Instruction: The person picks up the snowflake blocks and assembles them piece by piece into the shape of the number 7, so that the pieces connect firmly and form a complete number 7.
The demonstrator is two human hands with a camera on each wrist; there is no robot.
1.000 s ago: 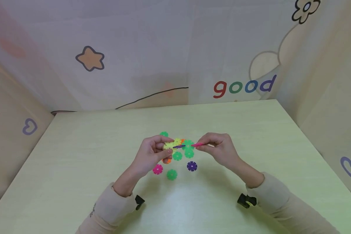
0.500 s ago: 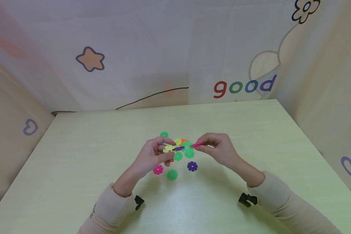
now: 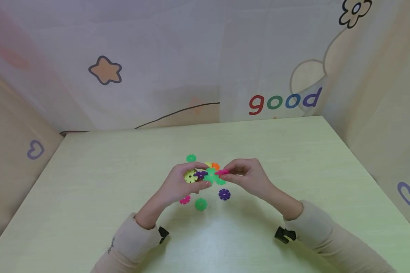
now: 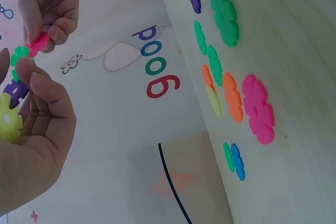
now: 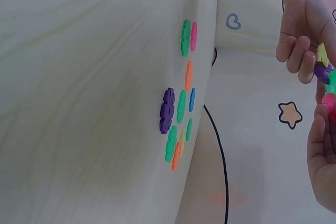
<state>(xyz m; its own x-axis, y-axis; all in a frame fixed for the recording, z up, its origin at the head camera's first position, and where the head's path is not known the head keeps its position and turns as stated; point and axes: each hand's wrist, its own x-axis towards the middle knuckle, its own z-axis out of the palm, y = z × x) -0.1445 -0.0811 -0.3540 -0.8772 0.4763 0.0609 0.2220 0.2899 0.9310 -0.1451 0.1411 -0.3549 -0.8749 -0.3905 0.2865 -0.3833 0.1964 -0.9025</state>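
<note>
In the head view, my left hand (image 3: 177, 185) grips a short chain of slotted plastic snowflake discs above the table, its thumb and fingertip at the green disc (image 3: 211, 174). The yellow disc (image 3: 190, 176) sits inside that hand's curve, joined to the purple disc (image 3: 200, 174), which meets the green one. My right hand (image 3: 249, 176) pinches the pink disc (image 3: 221, 172) at the green disc's right edge. In the left wrist view, pink and green touch; whether their slots are fully engaged is hidden by fingers.
Loose discs lie on the table (image 3: 116, 189) beneath and around the hands: a purple disc (image 3: 224, 194), a green disc (image 3: 201, 204), a pink disc (image 4: 258, 109), orange discs (image 4: 232, 97) and a blue disc (image 4: 238, 162). A printed curtain (image 3: 177, 57) stands behind the table.
My left hand's fingertips have shifted along the chain from the yellow and purple discs to the green one. My right hand has moved left with the pink disc, up against the green disc.
</note>
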